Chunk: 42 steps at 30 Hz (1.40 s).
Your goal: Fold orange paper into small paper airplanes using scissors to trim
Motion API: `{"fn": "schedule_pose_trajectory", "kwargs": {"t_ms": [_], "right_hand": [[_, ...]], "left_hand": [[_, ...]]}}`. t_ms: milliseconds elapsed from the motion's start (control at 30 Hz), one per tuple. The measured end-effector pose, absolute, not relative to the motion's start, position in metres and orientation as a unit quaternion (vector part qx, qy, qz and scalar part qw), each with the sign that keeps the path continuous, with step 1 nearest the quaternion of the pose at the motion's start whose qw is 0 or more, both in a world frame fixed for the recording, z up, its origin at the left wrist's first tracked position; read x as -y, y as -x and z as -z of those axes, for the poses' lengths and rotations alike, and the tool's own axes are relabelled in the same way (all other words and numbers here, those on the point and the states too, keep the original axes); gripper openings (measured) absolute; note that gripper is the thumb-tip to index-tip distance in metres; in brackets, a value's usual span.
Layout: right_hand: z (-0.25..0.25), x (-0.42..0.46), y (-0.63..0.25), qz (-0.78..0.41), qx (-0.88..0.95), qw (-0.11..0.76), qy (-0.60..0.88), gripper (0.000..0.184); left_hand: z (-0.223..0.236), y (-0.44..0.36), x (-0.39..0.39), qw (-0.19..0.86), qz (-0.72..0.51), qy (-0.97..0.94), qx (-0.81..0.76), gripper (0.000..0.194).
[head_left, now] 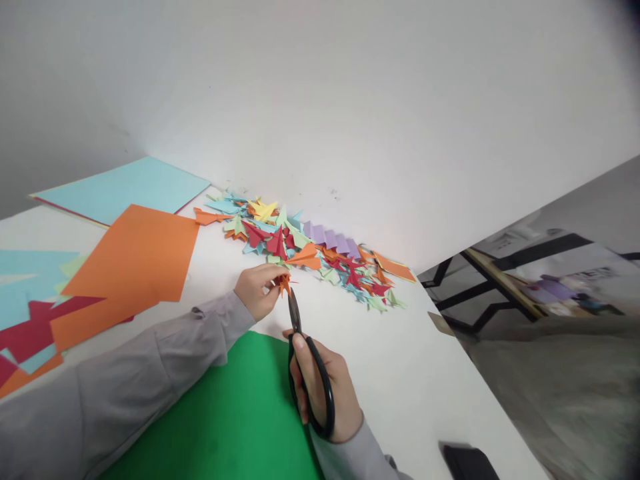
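The heap of colourful folded paper cutouts [277, 241] lies across the white table [415, 380]. Just on its near side, the left hand [257, 291] pinches a small orange paper cutout [285, 284] between thumb and fingertips. Nearer the person than the heap, the right hand [336, 387] has its fingers curled through the handles of black-handled scissors [295, 315], whose blades point at the cutout; whether they touch it, I cannot tell. Left of the heap lie an orange paper sheet [137, 257] and, farther back, a light-blue sheet [125, 189]; a purple pleated strip [332, 239] sits along its back edge.
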State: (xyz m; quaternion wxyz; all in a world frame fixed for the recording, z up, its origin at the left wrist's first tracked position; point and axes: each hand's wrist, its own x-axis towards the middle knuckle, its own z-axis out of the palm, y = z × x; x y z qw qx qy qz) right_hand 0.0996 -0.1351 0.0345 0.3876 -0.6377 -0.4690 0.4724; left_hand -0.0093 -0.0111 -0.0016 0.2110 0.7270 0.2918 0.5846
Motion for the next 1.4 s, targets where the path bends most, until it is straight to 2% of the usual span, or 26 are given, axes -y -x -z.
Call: {"fn": "schedule_pose_trajectory", "kwargs": {"t_ms": [1400], "right_hand": [[-0.0328, 0.1362, -0.0995, -0.452, 0.488, 0.397, 0.633, 0.049]], "left_hand": [[0.0014, 0.0093, 0.0115, 0.218, -0.58, -0.727, -0.294, 0.032]]}}
